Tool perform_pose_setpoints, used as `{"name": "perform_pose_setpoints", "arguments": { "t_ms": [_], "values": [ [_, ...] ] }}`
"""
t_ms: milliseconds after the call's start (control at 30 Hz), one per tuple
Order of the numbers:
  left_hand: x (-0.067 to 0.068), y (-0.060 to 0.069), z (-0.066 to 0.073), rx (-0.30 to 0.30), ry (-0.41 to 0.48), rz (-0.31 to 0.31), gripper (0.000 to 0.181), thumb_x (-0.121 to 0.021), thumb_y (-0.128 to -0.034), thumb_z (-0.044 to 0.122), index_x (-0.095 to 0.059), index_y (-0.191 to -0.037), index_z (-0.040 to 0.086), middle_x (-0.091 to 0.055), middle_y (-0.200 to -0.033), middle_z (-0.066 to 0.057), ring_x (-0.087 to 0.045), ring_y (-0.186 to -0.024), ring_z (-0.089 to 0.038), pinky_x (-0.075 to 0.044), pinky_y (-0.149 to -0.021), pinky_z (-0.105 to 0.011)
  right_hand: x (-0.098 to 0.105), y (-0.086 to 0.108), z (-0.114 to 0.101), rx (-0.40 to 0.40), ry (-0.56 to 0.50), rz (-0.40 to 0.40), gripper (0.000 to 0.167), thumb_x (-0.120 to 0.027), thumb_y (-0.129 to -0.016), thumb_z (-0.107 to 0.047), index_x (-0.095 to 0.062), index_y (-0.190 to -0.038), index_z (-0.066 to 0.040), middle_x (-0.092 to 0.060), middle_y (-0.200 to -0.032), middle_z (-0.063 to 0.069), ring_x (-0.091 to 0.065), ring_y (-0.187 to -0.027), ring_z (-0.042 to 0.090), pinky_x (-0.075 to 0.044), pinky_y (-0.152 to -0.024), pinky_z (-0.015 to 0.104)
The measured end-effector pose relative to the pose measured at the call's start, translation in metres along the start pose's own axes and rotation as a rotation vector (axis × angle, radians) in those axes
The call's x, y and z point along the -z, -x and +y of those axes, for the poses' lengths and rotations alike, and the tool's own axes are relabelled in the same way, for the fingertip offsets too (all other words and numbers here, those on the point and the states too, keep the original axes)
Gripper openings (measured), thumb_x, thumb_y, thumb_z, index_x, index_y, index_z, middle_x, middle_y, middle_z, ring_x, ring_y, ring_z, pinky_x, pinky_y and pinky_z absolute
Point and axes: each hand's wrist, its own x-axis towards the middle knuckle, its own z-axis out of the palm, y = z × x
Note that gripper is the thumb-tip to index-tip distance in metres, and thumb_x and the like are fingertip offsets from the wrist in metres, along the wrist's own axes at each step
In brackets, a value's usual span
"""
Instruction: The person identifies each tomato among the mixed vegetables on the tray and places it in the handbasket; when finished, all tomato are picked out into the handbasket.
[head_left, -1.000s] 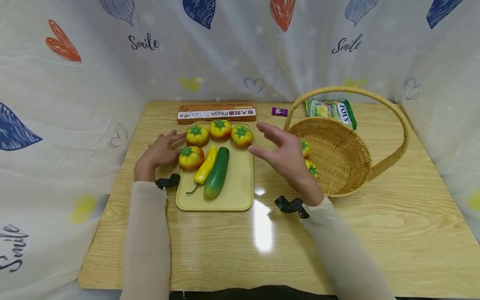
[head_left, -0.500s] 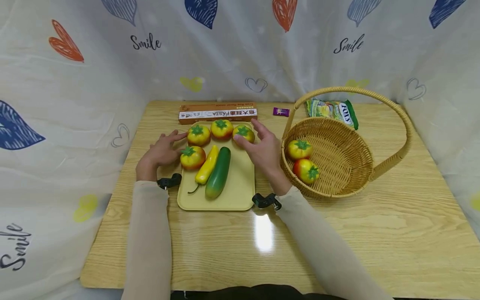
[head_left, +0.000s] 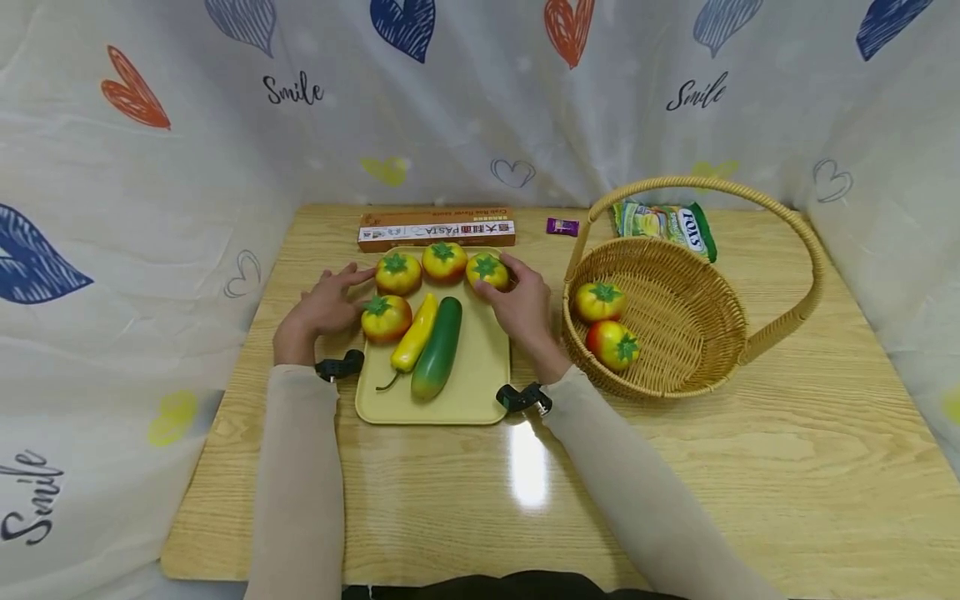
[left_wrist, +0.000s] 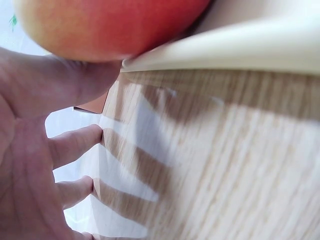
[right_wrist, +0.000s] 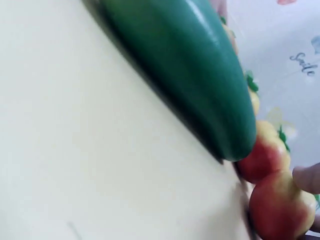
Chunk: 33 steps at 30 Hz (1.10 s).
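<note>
On a yellow tray [head_left: 483, 367] lie several yellow-red tomatoes with green tops, a yellow chili pepper [head_left: 414, 337] and a green cucumber [head_left: 437, 350]. My right hand [head_left: 528, 312] holds the tomato at the tray's back right [head_left: 486, 268] between thumb and fingers. In the right wrist view the thumb lies on that tomato [right_wrist: 282, 207], which still sits by its neighbour. At the tray's left edge, my left hand [head_left: 322, 308] has its fingers spread beside the left tomatoes. The left wrist view shows its thumb against a tomato [left_wrist: 110, 25] and its other fingertips at the wooden table.
A wicker basket [head_left: 675, 333] with a tall handle stands right of the tray, two tomatoes [head_left: 600, 302] inside. Behind are a pasta box [head_left: 437, 229], a small purple packet [head_left: 562, 227] and a green snack bag [head_left: 666, 229]. A patterned curtain surrounds the table.
My right hand has moved left from beside the basket to the back-right tomato, and its fingers have closed round it. The left hand has stayed in place.
</note>
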Motion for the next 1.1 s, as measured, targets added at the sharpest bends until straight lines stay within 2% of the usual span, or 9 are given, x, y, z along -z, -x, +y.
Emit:
{"name": "perform_pose_setpoints", "arguments": {
  "t_ms": [200,333,500,667,767,900,1000,1100],
  "values": [
    [-0.001,-0.003,-0.003,0.005,-0.010,-0.009,0.067,-0.059,-0.1125,0.036,-0.035,-0.173,0.023,-0.007,-0.184,-0.020,0.010,-0.165,-0.059,0.009,-0.117,-0.092,0.005,0.010,-0.002,0.035,-0.095,-0.006,0.064,-0.088,-0.096,-0.023,-0.064,-0.154,-0.009,-0.069,-0.150,0.014,-0.071,-0.132,0.028,-0.060,-0.109,0.039],
    [-0.001,-0.003,-0.003,0.006,-0.006,-0.012,0.067,-0.059,-0.1127,0.036,-0.035,-0.173,0.023,-0.006,-0.184,-0.019,0.011,-0.166,-0.058,0.009,-0.118,-0.091,0.024,0.027,-0.015,0.113,-0.188,-0.076,0.062,-0.087,-0.097,-0.020,-0.064,-0.153,-0.008,-0.065,-0.154,0.015,-0.069,-0.136,0.030,-0.059,-0.111,0.037],
    [-0.001,-0.003,-0.003,0.011,0.006,-0.016,0.066,-0.058,-0.1132,0.036,-0.034,-0.174,0.023,-0.004,-0.185,-0.018,0.013,-0.166,-0.057,0.011,-0.118,-0.090,0.071,0.051,-0.029,0.222,-0.244,-0.258,0.060,-0.084,-0.098,-0.011,-0.063,-0.153,-0.005,-0.064,-0.155,0.016,-0.067,-0.139,0.032,-0.057,-0.114,0.039],
    [-0.001,-0.003,-0.002,0.019,0.014,-0.020,0.066,-0.058,-0.1132,0.034,-0.033,-0.174,0.024,-0.003,-0.185,-0.017,0.014,-0.166,-0.056,0.011,-0.119,-0.089,0.135,0.066,-0.022,0.287,-0.232,-0.377,0.058,-0.079,-0.098,0.001,-0.061,-0.153,-0.001,-0.063,-0.151,0.019,-0.068,-0.130,0.022,-0.058,-0.110,0.029],
    [-0.001,-0.002,-0.002,0.020,0.021,-0.021,0.066,-0.058,-0.1130,0.031,-0.033,-0.174,0.023,-0.003,-0.185,-0.018,0.014,-0.166,-0.056,0.012,-0.119,-0.089,0.179,0.071,-0.012,0.345,-0.149,-0.395,0.056,-0.078,-0.097,0.005,-0.064,-0.151,-0.002,-0.066,-0.148,0.017,-0.071,-0.125,0.014,-0.059,-0.106,0.024],
    [-0.001,-0.001,-0.001,0.017,0.019,-0.017,0.066,-0.057,-0.1129,0.029,-0.033,-0.174,0.023,-0.004,-0.185,-0.018,0.013,-0.166,-0.057,0.011,-0.119,-0.089,0.234,0.077,0.004,0.366,0.051,-0.386,0.057,-0.080,-0.097,0.003,-0.067,-0.150,-0.012,-0.069,-0.147,0.007,-0.069,-0.128,0.004,-0.056,-0.104,0.017],
    [-0.001,0.000,0.000,0.017,0.014,-0.015,0.066,-0.057,-0.1128,0.029,-0.034,-0.174,0.022,-0.004,-0.184,-0.019,0.012,-0.166,-0.057,0.010,-0.119,-0.089,0.263,0.082,0.013,0.316,0.219,-0.370,0.057,-0.084,-0.096,-0.003,-0.069,-0.149,-0.019,-0.071,-0.144,0.003,-0.066,-0.125,-0.007,-0.053,-0.100,0.009],
    [0.000,0.001,0.001,0.014,0.006,-0.017,0.066,-0.057,-0.1129,0.030,-0.033,-0.174,0.022,-0.005,-0.184,-0.019,0.012,-0.166,-0.058,0.010,-0.119,-0.090,0.280,0.087,0.020,0.277,0.382,-0.363,0.054,-0.087,-0.095,-0.011,-0.072,-0.146,-0.020,-0.075,-0.138,0.009,-0.066,-0.114,-0.011,-0.052,-0.091,0.005]
  ]
}}
